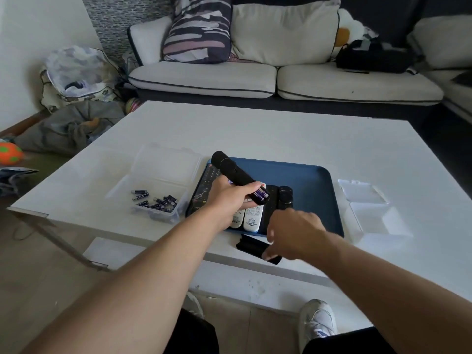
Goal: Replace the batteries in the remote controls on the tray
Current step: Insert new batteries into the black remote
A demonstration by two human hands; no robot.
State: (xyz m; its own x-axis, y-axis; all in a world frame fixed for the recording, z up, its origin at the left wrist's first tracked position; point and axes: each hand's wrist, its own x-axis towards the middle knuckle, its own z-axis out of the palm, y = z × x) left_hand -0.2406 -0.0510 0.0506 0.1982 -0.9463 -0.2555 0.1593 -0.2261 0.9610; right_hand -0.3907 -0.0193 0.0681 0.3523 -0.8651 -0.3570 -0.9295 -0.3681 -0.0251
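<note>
My left hand (231,198) grips a long black remote (229,168) above the blue tray (311,190), its open end showing a purple battery (261,194). My right hand (293,232) reaches down at the tray's front edge, its fingers on a black battery cover (251,247) lying on the table. On the tray lie a black keypad remote (205,186), two white remotes (252,217) and a slim black remote (285,198) with a round pad. A clear box (155,200) to the left holds several purple batteries.
The white table (281,134) stands before a white sofa (255,75). The clear box's lid (168,162) lies behind it. An empty clear container (370,208) sits right of the tray. Bags and clothes crowd the floor at left.
</note>
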